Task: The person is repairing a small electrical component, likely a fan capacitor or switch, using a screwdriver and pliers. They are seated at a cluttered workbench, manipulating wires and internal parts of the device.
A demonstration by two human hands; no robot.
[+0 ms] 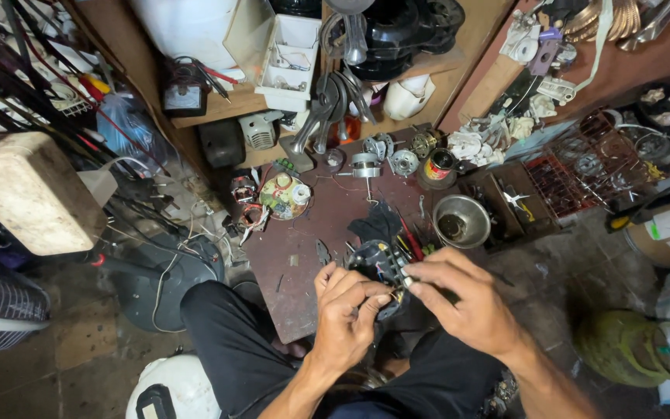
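Small black motor assembly [378, 268] with exposed wires is sitting between both hands, low centre of the head view, just above the person's lap and over the near edge of the dark red work board [304, 248]. Left hand [344, 310] is curling around the assembly's lower left side, fingers bent in and thumb pressing toward the middle, so it is gripping the part. Right hand [459, 299] is coming in from the right, fingertips pinching at a small pale piece on the assembly's right edge; can't tell exactly what that piece is, it's too small. Most of the assembly is showing above and between the knuckles, the lower part is hidden behind the fingers. Red-handled screwdrivers [410, 239] are lying just beyond the assembly on the board, almost touching it. Steel bowl [461, 221] is standing near, up and right of the right hand. Round tin with a red label [437, 165] is sitting further back, beside loose motor parts [385, 155]. Circular circuit board [284, 195] with coloured components is lying at the board's far left corner, well apart from the hands. Red wire basket [583, 167] is sitting off to the right. Green gas cylinder [630, 345] is lying on the floor right of the right forearm. White fan housing [172, 388] is showing bottom left beside the person's knee in black trousers [234, 341].
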